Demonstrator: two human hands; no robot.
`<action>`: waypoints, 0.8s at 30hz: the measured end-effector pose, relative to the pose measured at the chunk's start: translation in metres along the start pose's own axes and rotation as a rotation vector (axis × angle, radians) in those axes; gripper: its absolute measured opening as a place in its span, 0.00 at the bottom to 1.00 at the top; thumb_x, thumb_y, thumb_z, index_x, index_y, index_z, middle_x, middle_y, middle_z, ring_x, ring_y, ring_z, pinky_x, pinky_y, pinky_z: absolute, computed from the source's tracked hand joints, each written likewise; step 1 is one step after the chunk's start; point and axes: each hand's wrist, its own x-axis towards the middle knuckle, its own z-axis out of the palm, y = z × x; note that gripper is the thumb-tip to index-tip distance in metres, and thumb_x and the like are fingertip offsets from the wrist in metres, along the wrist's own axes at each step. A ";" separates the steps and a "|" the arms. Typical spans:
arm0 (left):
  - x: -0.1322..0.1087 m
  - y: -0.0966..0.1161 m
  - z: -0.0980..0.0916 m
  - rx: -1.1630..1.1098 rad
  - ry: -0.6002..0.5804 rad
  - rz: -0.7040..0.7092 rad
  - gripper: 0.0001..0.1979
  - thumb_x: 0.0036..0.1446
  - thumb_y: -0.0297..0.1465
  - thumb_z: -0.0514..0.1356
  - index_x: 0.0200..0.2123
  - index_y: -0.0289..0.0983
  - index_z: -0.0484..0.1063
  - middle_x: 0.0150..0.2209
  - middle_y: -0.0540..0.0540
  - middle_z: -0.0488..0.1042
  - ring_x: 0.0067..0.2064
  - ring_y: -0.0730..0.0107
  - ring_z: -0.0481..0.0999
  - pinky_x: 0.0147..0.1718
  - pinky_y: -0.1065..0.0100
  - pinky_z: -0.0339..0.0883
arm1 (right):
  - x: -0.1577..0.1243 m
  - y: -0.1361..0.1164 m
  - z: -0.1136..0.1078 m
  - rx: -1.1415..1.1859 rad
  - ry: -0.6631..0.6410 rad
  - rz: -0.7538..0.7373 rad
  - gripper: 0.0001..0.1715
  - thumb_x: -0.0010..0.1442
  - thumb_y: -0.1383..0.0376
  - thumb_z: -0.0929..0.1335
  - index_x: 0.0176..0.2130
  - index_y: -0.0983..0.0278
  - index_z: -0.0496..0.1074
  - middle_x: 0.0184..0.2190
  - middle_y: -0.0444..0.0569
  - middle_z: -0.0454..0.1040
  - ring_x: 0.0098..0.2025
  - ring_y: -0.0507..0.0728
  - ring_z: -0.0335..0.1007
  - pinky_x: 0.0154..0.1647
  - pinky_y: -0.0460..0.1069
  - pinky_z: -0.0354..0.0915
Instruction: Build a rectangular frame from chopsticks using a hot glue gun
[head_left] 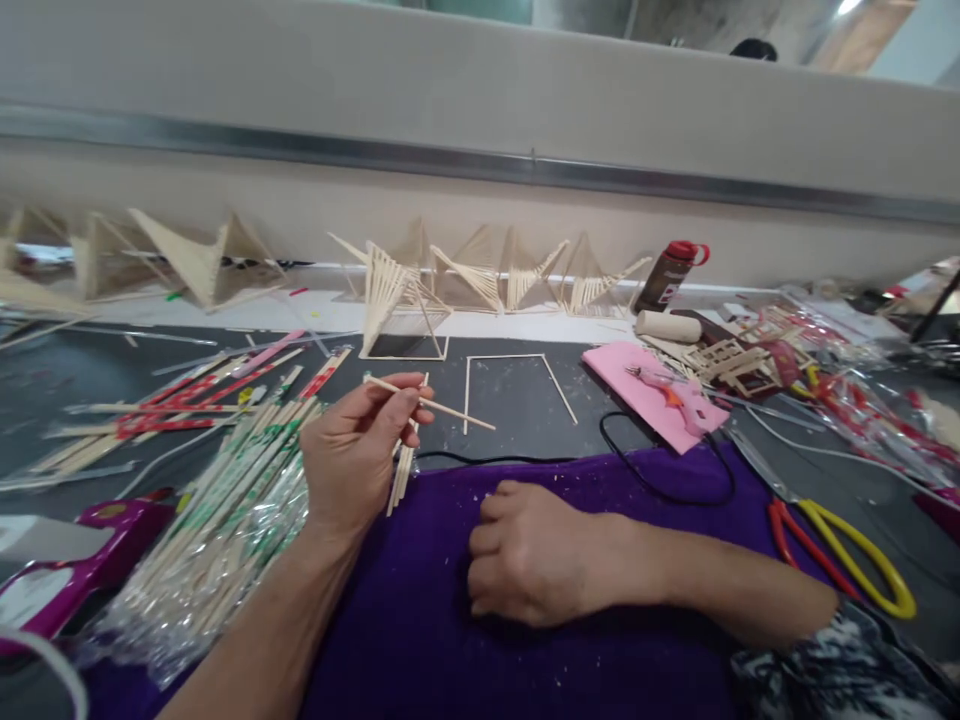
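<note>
Chopstick (461,414) first: who has it?
The left hand (352,455). Its thumb and index finger pinch it near one end, and the rest slants out to the right over the dark table (510,400).
Only that one?
No, a small bundle of chopsticks (401,480) hangs below the same hand's other fingers, pointing down towards the purple cloth (420,620).
And the right hand (525,555)?
Resting on the cloth, fingers curled together in a loose fist. I can't see inside the curl.
What's lying ahead of the hands?
A three-sided stick frame (506,356), flat on the table, its open side facing the person. Behind it, slatted stick structures (386,290) stand in a row along the wall.
Anything off to the sides?
Left, a plastic bag of wrapped chopsticks (240,490). Right, a pink glue gun (694,405) on a pink pad (641,405), with scissors (796,500) nearer the person's right forearm.
</note>
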 end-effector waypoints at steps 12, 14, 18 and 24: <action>-0.005 -0.010 0.007 -0.053 -0.084 -0.137 0.10 0.51 0.34 0.60 0.36 0.36 0.74 0.31 0.46 0.76 0.28 0.73 0.75 0.18 0.76 0.66 | -0.014 0.029 -0.037 0.105 0.322 0.251 0.15 0.61 0.60 0.61 0.29 0.65 0.69 0.24 0.46 0.69 0.27 0.50 0.62 0.28 0.46 0.55; -0.008 -0.012 0.010 -0.089 -0.107 -0.164 0.10 0.52 0.34 0.60 0.37 0.36 0.74 0.32 0.46 0.76 0.29 0.72 0.76 0.19 0.76 0.67 | -0.019 0.044 -0.038 0.124 0.424 0.388 0.10 0.60 0.62 0.62 0.36 0.65 0.70 0.31 0.48 0.71 0.30 0.50 0.64 0.29 0.46 0.57; -0.013 -0.017 0.015 -0.153 -0.157 -0.237 0.10 0.51 0.34 0.61 0.37 0.36 0.74 0.33 0.45 0.76 0.31 0.72 0.76 0.21 0.76 0.68 | -0.023 0.066 -0.026 0.107 0.410 0.496 0.14 0.58 0.62 0.65 0.44 0.62 0.69 0.39 0.49 0.71 0.32 0.50 0.66 0.30 0.46 0.58; -0.014 -0.023 0.024 -0.177 -0.176 -0.270 0.12 0.50 0.36 0.61 0.38 0.37 0.73 0.36 0.45 0.76 0.33 0.72 0.76 0.23 0.75 0.69 | -0.019 0.073 -0.012 0.038 0.319 0.541 0.10 0.59 0.62 0.63 0.38 0.62 0.71 0.34 0.47 0.72 0.32 0.51 0.66 0.30 0.46 0.56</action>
